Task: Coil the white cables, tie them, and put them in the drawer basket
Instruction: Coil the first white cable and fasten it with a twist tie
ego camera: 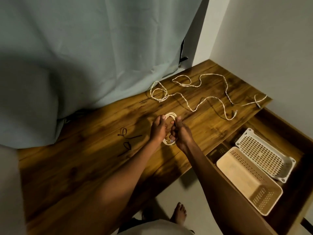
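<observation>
The desk (84,167) carries a loose cable (210,97) beyond the hands and 2 baskets (245,180) in the drawer to their right. Left hand (158,129) clamps the coil (169,116); right hand (179,134) pinches a dark tie (174,125). Best keep loops pinched flat while wrapping.

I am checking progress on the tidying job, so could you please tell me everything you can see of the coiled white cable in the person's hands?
The coiled white cable is a small round bundle of several thin, cream-white loops, held just above the wooden tabletop. The left hand grips its left side and the right hand grips its right, so only the far arc and a bit of the near arc show. Something thin and dark sits at the right fingertips; whether it is a tie is unclear.
</observation>
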